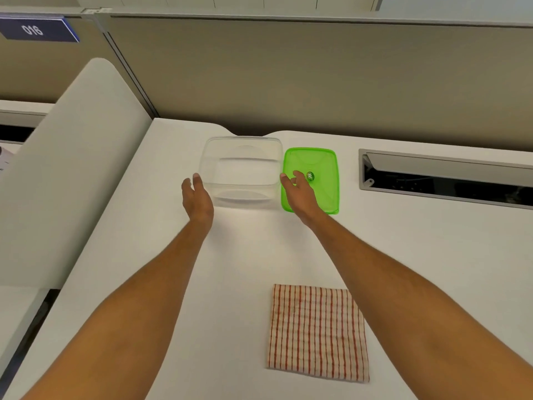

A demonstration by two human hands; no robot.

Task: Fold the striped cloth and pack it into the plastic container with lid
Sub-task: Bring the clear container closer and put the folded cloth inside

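A clear plastic container (242, 148) stands empty on the white table near its far edge. Its green lid (323, 166) lies flat just to the right of it. The red-and-cream striped cloth (317, 333) rests folded into a rough square near the front of the table. My left hand (197, 197) hovers open by the container's left side, fingertips close to its wall. On the other side, my right hand (300, 193) is open between the container and the lid, partly covering the lid. Neither hand holds anything.
The white table (144, 284) has a recessed cable slot (444, 180) at the right. A beige partition wall (288, 76) stands behind the table. A white curved divider (72, 168) rises at the left, with a blue numbered sign (37, 30) beyond it.
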